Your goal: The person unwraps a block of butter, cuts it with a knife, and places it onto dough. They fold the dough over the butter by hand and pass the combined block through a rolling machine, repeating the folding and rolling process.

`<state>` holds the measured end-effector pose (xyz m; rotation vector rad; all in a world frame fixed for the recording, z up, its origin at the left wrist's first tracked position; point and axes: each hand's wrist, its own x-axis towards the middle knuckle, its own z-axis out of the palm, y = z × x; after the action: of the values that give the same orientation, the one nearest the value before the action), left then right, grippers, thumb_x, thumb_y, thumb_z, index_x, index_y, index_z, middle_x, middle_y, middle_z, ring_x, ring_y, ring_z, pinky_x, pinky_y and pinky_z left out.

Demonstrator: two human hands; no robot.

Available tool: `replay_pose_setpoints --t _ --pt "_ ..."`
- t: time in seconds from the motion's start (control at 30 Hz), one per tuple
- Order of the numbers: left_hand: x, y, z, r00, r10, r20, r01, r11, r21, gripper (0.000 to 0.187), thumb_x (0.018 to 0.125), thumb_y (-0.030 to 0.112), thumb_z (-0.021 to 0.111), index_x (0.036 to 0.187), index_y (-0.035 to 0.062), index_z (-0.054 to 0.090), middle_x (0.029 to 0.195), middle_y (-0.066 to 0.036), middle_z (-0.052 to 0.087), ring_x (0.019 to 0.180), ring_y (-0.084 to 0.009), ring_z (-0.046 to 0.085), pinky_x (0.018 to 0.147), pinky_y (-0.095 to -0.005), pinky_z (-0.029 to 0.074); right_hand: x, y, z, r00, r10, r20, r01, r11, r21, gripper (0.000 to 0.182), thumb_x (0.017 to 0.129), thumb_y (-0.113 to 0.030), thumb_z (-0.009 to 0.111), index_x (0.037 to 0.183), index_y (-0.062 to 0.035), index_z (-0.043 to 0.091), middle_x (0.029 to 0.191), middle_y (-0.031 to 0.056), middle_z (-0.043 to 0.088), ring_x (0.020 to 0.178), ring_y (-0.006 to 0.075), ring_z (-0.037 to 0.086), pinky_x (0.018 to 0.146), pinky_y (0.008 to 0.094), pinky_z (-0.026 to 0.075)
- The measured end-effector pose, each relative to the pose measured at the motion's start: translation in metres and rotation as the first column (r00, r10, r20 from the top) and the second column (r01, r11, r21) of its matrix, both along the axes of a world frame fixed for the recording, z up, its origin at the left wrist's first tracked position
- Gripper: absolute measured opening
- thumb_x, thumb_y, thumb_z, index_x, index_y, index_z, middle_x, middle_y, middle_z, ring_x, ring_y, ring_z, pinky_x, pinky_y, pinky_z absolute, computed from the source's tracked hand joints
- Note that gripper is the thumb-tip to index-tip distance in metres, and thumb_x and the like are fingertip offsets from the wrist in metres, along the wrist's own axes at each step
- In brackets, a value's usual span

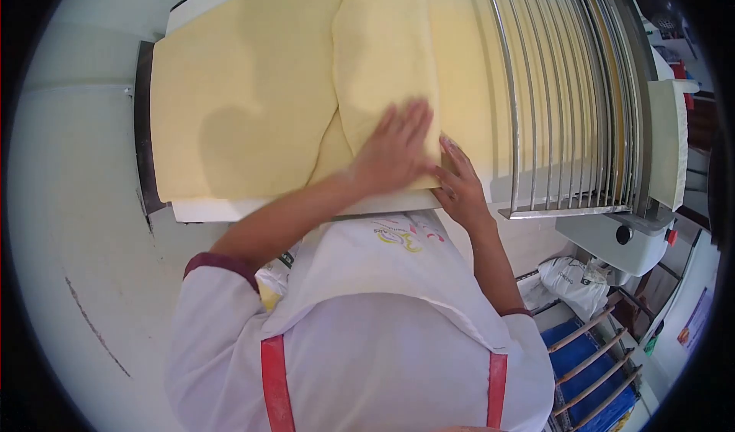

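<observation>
A wide sheet of pale yellow dough (pixel 245 103) lies on the white belt of a dough sheeter, with a folded-over flap (pixel 383 41) across its middle. My left hand (pixel 394 152), slightly blurred, rests over the near part of that flap with its fingers stretched out. Beside it, my right hand (pixel 462 187) is at the fold's right edge near the front of the belt, fingers extended and thumb apart. Neither hand grips anything that I can see. A seam where dough edges meet runs down to the left of my left hand.
A metal bar guard (pixel 551 103) covers the dough on the right, beside the machine's rollers. The machine's housing with a black knob (pixel 624 235) sits below it. At lower right are a white bag (pixel 574 285) and a rack with wooden rods (pixel 589 367). A wall stands left.
</observation>
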<state>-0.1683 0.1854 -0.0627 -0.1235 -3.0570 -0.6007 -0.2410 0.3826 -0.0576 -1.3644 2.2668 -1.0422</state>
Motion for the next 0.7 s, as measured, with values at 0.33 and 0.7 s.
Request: replay_pose_setpoints --t 0.33,0.7 --pt "0.013 0.0 0.026 0.987 -0.103 0.122 0.093 0.992 0.085 0.085 0.089 0.053 0.049 0.144 -0.007 0.023 0.152 -0.024 0.022 0.145 -0.0339 0.012 0.116 -0.0489 0.007 -0.033 -0.086 0.03 0.979 -0.135 -0.153 0.155 0.98 0.124 0.063 0.087 -0.026 0.057 0.141 -0.0024 0.035 0.151 0.0187 0.028 0.141 0.0378 0.021 0.113 0.0539 0.018" --pt "-0.121 -0.159 0.013 0.934 0.265 -0.239 -0.261 0.964 0.05 0.058 0.09 0.023 0.054 0.138 -0.0039 0.036 0.145 -0.021 0.036 0.136 -0.0351 0.032 0.112 -0.0467 0.025 -0.081 -0.167 0.02 0.918 -0.059 -0.391 0.22 0.898 0.381 0.07 0.093 -0.034 0.051 0.147 -0.0003 0.021 0.155 0.0173 0.017 0.143 0.0372 0.016 0.113 0.0555 0.016"
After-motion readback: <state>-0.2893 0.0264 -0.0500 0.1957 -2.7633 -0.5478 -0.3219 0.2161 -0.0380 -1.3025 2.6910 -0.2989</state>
